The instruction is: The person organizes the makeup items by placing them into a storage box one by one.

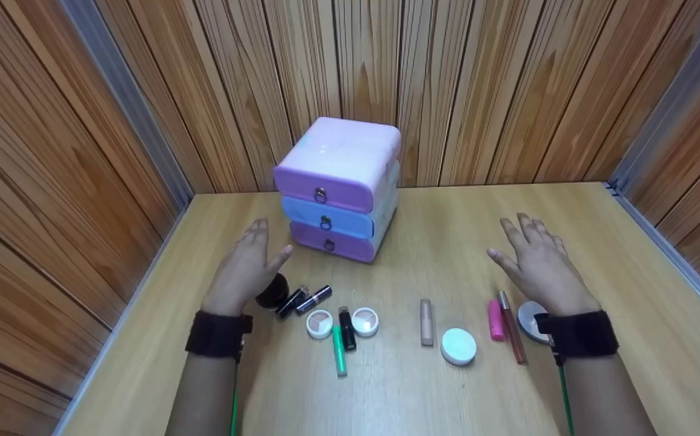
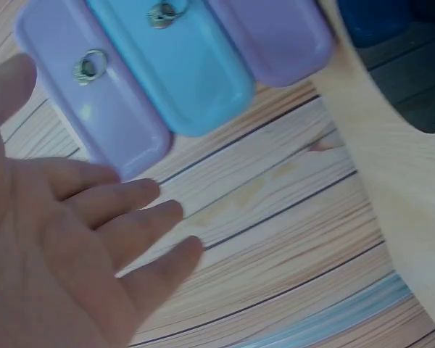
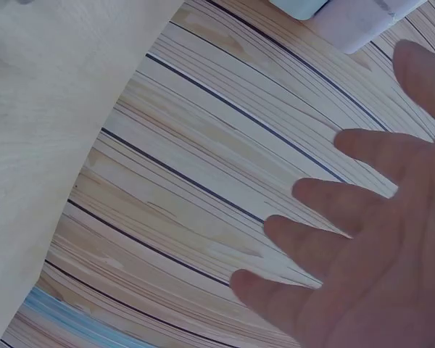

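My left hand [image 1: 242, 269] is spread over the left part of the table, holding nothing, with its thumb toward a small three-drawer box [image 1: 332, 184] in purple and blue. Close by that hand lie a round black container [image 1: 273, 292] and two dark tubes, one of them a black tube [image 1: 314, 300]. Over the right side my right hand [image 1: 541, 266] is also spread and holds nothing. Near its wrist are a pink tube [image 1: 495, 320], a long brown-red tube [image 1: 512, 330] and a round grey compact [image 1: 531, 321], partly hidden by the wrist band.
Between the hands lie two round white eyeshadow pots [image 1: 365, 321], a black tube [image 1: 347, 328], a green tube [image 1: 339, 351], a mauve tube [image 1: 426, 322] and a mint-lidded round jar [image 1: 458, 346]. Wood-panelled walls [image 1: 362, 72] enclose the table [image 1: 386, 399] at back and sides.
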Available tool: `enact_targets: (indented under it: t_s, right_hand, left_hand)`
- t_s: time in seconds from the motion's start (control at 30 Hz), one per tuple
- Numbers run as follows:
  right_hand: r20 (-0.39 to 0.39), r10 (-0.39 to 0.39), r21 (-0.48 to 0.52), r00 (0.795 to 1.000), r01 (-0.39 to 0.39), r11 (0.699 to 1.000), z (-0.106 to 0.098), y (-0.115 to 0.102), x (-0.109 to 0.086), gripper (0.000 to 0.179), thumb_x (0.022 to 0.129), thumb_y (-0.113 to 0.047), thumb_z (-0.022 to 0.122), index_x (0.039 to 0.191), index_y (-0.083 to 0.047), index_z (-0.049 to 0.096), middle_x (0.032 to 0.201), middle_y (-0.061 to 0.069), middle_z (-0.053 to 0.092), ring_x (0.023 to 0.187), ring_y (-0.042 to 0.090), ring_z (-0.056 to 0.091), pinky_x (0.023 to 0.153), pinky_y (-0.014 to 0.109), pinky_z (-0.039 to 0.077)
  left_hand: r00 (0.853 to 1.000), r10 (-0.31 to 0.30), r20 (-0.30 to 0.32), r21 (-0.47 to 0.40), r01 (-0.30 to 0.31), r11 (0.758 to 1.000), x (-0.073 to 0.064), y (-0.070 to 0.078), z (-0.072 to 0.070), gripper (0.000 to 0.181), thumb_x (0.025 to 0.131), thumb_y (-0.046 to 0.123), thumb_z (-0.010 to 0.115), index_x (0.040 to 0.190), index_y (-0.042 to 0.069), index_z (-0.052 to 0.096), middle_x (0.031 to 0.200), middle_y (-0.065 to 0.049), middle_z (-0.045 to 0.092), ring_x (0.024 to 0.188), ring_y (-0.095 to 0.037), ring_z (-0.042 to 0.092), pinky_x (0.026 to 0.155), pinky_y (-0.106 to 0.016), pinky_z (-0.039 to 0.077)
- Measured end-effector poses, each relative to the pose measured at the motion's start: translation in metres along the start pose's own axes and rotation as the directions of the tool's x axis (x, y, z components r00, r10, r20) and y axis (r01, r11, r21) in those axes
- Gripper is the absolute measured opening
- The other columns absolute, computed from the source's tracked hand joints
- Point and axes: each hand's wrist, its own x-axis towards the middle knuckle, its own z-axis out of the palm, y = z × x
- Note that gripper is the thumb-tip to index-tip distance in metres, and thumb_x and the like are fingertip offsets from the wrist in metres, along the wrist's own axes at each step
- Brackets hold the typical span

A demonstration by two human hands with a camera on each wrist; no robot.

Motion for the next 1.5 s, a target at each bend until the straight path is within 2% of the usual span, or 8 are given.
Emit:
enact_targets:
  t_s: [0.4, 0.67, 0.8, 0.9, 1.03, 1.27, 1.37, 1.5]
  right_hand:
    - [-0.147, -0.09, 0.007, 0.985, 0.092, 0.996, 0.01, -0.01, 0.001, 0.072, 0.1, -0.049, 0.046, 0.153, -0.004, 0.026, 0.154, 0.027, 0.022, 0.141, 0.046, 0.017, 0.11, 0.064, 0.014]
    - [-0.284, -0.148, -0.012, 0.947, 0.151, 0.989, 0.016, -0.01, -0.003, 0.075, 0.098, -0.039, 0.056, 0.154, -0.004, 0.021, 0.155, 0.023, 0.024, 0.142, 0.041, 0.021, 0.114, 0.055, 0.015]
    - [-0.374, -0.133, 0.091, 0.918, 0.179, 0.98, 0.028, -0.012, -0.005, 0.077, 0.097, -0.032, 0.062, 0.156, -0.009, 0.018, 0.156, 0.02, 0.026, 0.141, 0.038, 0.025, 0.113, 0.053, 0.021]
    - [-0.422, -0.079, 0.264, 0.903, 0.206, 0.942, 0.038, -0.017, 0.0, 0.078, 0.095, -0.026, 0.065, 0.156, -0.012, 0.018, 0.155, 0.017, 0.028, 0.14, 0.035, 0.029, 0.109, 0.053, 0.029]
    - [-0.44, -0.017, 0.484, 0.898, 0.254, 0.837, 0.047, -0.033, 0.015, 0.08, 0.093, -0.019, 0.067, 0.156, -0.009, 0.018, 0.155, 0.012, 0.03, 0.139, 0.03, 0.032, 0.107, 0.049, 0.034]
    - [-0.309, -0.022, 0.676, 0.951, 0.236, 0.698, 0.05, -0.082, 0.058, 0.075, 0.097, -0.016, 0.062, 0.154, -0.005, 0.015, 0.155, 0.016, 0.028, 0.137, 0.034, 0.034, 0.108, 0.048, 0.034]
    - [-0.197, -0.031, 0.691, 0.98, 0.161, 0.705, 0.066, -0.102, 0.071, 0.075, 0.097, -0.026, 0.061, 0.155, -0.009, 0.016, 0.155, 0.016, 0.028, 0.135, 0.034, 0.036, 0.106, 0.047, 0.036]
    - [-0.063, -0.054, 0.668, 0.997, 0.082, 0.74, 0.098, -0.115, 0.086, 0.079, 0.096, -0.039, 0.06, 0.157, -0.018, 0.014, 0.157, 0.01, 0.025, 0.136, 0.03, 0.036, 0.105, 0.046, 0.038]
  left_hand:
    - [0.972, 0.103, -0.213, -0.038, -0.113, 0.993, 0.006, -0.007, 0.005, 0.083, 0.099, 0.051, 0.047, 0.154, -0.001, 0.012, 0.155, -0.025, 0.022, 0.141, -0.038, 0.026, 0.112, -0.052, 0.025]
    - [0.963, 0.055, -0.263, -0.156, -0.098, 0.983, 0.004, -0.002, 0.007, 0.085, 0.098, 0.058, 0.039, 0.156, 0.005, 0.005, 0.159, -0.018, 0.014, 0.142, -0.034, 0.023, 0.113, -0.049, 0.023]
    - [0.969, 0.008, -0.249, -0.27, -0.077, 0.96, 0.002, -0.001, 0.011, 0.085, 0.098, 0.058, 0.04, 0.156, 0.011, -0.001, 0.16, -0.012, 0.015, 0.143, -0.031, 0.022, 0.114, -0.049, 0.022]
    - [0.974, -0.039, -0.224, -0.425, -0.062, 0.903, 0.003, -0.003, 0.014, 0.086, 0.097, 0.06, 0.04, 0.156, 0.017, -0.005, 0.16, -0.006, 0.018, 0.142, -0.029, 0.024, 0.114, -0.048, 0.023]
    - [0.981, -0.059, -0.185, -0.62, -0.07, 0.781, 0.018, -0.01, 0.018, 0.087, 0.097, 0.059, 0.042, 0.156, 0.015, -0.005, 0.158, -0.007, 0.025, 0.14, -0.026, 0.03, 0.113, -0.042, 0.026]
    - [0.99, -0.14, 0.005, -0.785, 0.091, 0.612, 0.064, -0.021, 0.017, 0.084, 0.098, 0.059, 0.037, 0.157, 0.01, 0.003, 0.154, -0.016, 0.031, 0.137, -0.028, 0.037, 0.112, -0.038, 0.028]
    - [0.989, -0.117, 0.085, -0.824, 0.136, 0.55, 0.072, -0.023, 0.017, 0.079, 0.1, 0.056, 0.031, 0.156, 0.009, 0.003, 0.155, -0.019, 0.027, 0.138, -0.032, 0.034, 0.113, -0.042, 0.027]
    - [0.993, -0.052, 0.103, -0.849, 0.115, 0.516, 0.072, -0.02, 0.018, 0.067, 0.105, 0.046, 0.024, 0.156, 0.008, 0.005, 0.159, -0.015, 0.017, 0.143, -0.031, 0.023, 0.114, -0.045, 0.025]
